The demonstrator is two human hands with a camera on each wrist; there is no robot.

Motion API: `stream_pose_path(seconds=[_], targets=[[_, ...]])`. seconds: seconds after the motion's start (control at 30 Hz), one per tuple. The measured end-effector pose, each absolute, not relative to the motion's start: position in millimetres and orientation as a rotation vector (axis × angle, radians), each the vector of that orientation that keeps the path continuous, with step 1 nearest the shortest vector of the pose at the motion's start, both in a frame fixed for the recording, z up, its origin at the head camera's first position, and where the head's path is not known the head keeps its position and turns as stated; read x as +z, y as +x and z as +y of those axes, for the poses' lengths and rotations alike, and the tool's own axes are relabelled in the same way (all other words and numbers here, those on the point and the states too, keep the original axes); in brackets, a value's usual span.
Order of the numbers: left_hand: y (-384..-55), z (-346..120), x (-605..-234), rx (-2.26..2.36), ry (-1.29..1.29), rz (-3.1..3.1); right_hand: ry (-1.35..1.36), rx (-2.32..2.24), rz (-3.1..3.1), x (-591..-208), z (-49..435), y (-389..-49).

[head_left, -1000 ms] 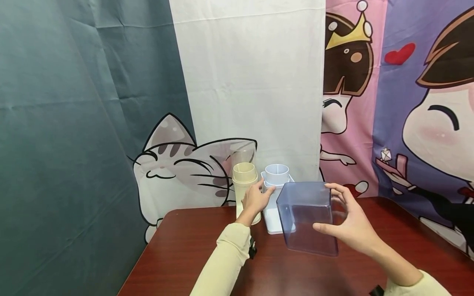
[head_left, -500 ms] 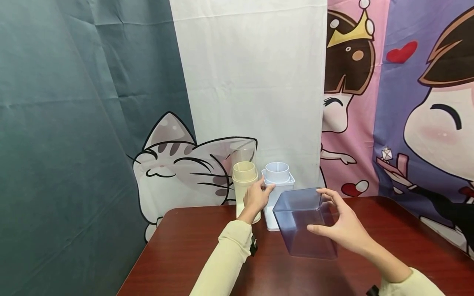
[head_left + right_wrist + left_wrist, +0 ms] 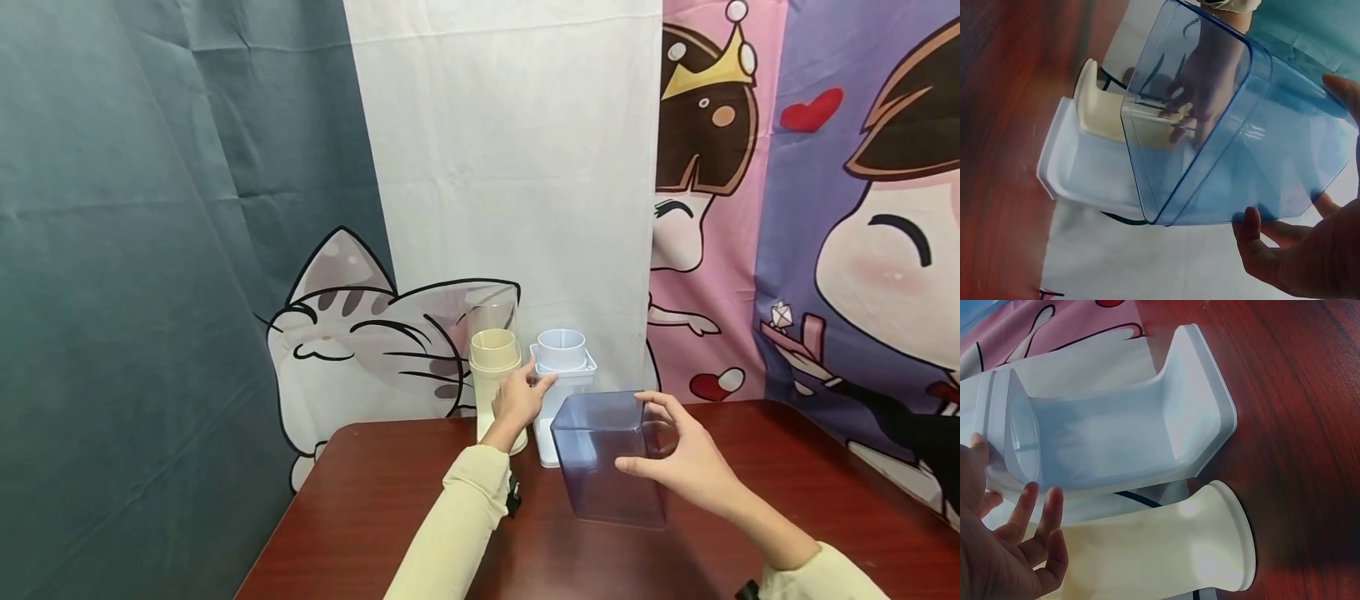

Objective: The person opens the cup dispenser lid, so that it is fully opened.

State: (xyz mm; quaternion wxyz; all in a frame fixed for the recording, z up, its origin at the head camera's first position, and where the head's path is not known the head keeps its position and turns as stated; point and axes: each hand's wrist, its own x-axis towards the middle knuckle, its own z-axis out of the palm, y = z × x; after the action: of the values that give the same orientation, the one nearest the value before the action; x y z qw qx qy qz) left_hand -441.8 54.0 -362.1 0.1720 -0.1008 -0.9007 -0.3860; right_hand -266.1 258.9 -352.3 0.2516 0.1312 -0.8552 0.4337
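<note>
Partly hidden
My left hand (image 3: 519, 400) hides part of the cream stand (image 3: 491, 387), the blue container (image 3: 596, 462) part of the white stand (image 3: 568, 387); the right wrist view crops my right hand (image 3: 1316, 259).

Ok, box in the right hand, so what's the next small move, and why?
I'd probably ease the clear box slightly toward the top of the pale blue stand, slowly. The right hand already grips it in front of the stand, the stand's round collar has nothing on it, and the left hand is at its upper edge, seemingly placed to steady it.
</note>
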Motion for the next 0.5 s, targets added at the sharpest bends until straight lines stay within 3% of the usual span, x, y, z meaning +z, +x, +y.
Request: stream_pose_path(seconds=[0.5], targets=[[-446.1,54.2,-360.1,-1.164,-0.300,-2.561,0.317,1.262,-2.382,-361.1,260.9,-274.6]])
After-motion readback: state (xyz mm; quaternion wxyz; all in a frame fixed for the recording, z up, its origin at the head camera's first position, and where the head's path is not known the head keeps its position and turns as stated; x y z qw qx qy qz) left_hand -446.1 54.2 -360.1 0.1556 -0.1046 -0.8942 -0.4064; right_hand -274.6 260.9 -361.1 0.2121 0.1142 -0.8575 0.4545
